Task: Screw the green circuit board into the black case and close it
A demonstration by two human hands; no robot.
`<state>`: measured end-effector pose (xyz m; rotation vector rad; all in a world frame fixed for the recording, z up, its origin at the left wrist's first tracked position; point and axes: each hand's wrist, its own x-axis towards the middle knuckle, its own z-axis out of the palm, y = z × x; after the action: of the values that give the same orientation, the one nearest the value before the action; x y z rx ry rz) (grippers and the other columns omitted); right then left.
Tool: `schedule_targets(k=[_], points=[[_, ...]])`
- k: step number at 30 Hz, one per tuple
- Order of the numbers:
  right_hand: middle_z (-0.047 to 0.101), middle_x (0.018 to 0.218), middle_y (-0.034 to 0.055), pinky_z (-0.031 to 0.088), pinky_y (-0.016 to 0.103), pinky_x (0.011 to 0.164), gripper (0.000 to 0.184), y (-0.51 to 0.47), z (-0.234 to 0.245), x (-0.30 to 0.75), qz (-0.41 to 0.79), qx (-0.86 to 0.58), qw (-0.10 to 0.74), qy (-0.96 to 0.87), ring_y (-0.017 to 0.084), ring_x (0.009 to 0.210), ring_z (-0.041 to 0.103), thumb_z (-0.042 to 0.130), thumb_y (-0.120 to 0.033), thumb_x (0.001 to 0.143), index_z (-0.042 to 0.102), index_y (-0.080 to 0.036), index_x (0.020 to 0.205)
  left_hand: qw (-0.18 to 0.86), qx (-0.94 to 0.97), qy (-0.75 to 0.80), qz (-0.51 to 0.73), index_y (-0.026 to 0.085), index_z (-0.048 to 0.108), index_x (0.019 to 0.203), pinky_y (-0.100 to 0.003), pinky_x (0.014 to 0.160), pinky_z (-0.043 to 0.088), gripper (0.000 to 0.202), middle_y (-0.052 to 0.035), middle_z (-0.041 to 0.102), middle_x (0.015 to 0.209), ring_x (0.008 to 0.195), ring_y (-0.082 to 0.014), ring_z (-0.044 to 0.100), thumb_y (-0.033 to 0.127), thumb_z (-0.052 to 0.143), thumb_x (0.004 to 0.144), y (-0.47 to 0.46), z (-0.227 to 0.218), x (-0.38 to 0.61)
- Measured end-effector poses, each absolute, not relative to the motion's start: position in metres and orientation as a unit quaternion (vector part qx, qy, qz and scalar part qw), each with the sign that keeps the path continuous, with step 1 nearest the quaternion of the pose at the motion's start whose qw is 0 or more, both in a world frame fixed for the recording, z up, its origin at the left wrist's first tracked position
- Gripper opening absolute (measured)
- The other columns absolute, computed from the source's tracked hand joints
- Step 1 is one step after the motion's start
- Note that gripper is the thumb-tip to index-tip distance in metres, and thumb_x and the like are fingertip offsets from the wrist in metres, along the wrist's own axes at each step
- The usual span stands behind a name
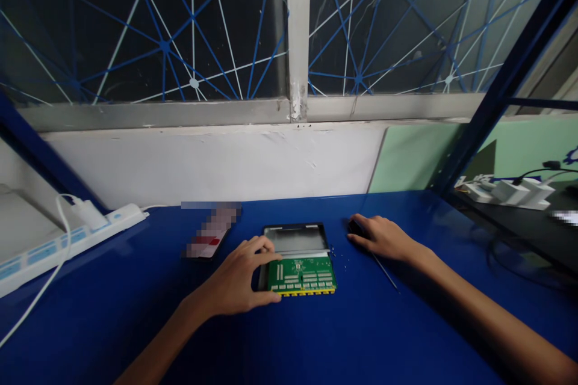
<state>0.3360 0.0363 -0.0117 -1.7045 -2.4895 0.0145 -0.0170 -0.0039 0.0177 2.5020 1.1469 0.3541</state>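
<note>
A green circuit board (303,275) with a row of yellow connectors along its near edge lies partly in a shallow grey metal case (295,237) on the blue table. My left hand (241,277) grips the board's left edge, thumb below and fingers curled over the top. My right hand (383,236) rests to the right of the case, fingers closed over a small dark object (354,227). A thin dark rod (383,271), perhaps a screwdriver shaft, lies on the table under that wrist. Several tiny specks like screws (339,255) sit between the case and my right hand.
A blurred-out flat object (210,234) lies left of the case. A white power strip (67,237) with a plugged-in charger and cable runs along the far left. The white wall and window frame stand behind the blue table (316,337). White adapters (519,191) sit on a dark bench at right.
</note>
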Motion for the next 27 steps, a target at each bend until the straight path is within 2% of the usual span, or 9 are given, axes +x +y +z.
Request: schedule_targets(k=[11, 17, 21, 27], points=[[0.070, 0.086, 0.0137, 0.035, 0.030, 0.058, 0.039, 0.036, -0.009, 0.335, 0.003, -0.573, 0.046, -0.818, 0.027, 0.074, 0.066, 0.047, -0.045, 0.094, 0.056, -0.015, 0.117, 0.148, 0.896, 0.402, 0.116, 0.027, 0.061, 0.122, -0.056, 0.098, 0.038, 0.055, -0.0076, 0.053, 0.117, 0.110, -0.0320, 0.051, 0.045, 0.075, 0.071, -0.002, 0.014, -0.018], [0.070, 0.083, 0.0121, 0.038, 0.030, 0.060, 0.029, 0.037, -0.010, 0.336, 0.036, -0.566, 0.084, -0.819, 0.025, 0.072, 0.065, 0.050, -0.036, 0.092, 0.060, -0.015, 0.110, 0.147, 0.898, 0.395, 0.123, 0.027, 0.062, 0.122, -0.055, 0.095, 0.040, 0.057, -0.0071, 0.054, 0.115, 0.108, -0.0325, 0.053, 0.045, 0.077, 0.069, -0.003, 0.016, -0.018], [0.068, 0.073, 0.0071, 0.040, 0.029, 0.056, 0.032, 0.039, -0.004, 0.337, 0.104, -0.541, 0.177, -0.816, 0.020, 0.061, 0.062, 0.049, -0.038, 0.092, 0.061, -0.015, 0.112, 0.135, 0.903, 0.388, 0.123, 0.027, 0.061, 0.124, -0.054, 0.094, 0.040, 0.062, -0.0078, 0.055, 0.114, 0.106, -0.0318, 0.053, 0.050, 0.077, 0.068, -0.004, 0.016, -0.019], [0.056, 0.058, -0.0018, 0.043, 0.028, 0.049, 0.048, 0.040, 0.006, 0.335, 0.170, -0.554, 0.428, -0.694, 0.016, 0.051, 0.054, 0.058, -0.051, 0.086, 0.062, -0.013, 0.115, 0.118, 0.908, 0.370, 0.155, 0.028, 0.063, 0.122, -0.050, 0.089, 0.045, 0.062, -0.0073, 0.056, 0.111, 0.100, -0.0304, 0.055, 0.050, 0.077, 0.067, -0.003, 0.012, -0.019]])
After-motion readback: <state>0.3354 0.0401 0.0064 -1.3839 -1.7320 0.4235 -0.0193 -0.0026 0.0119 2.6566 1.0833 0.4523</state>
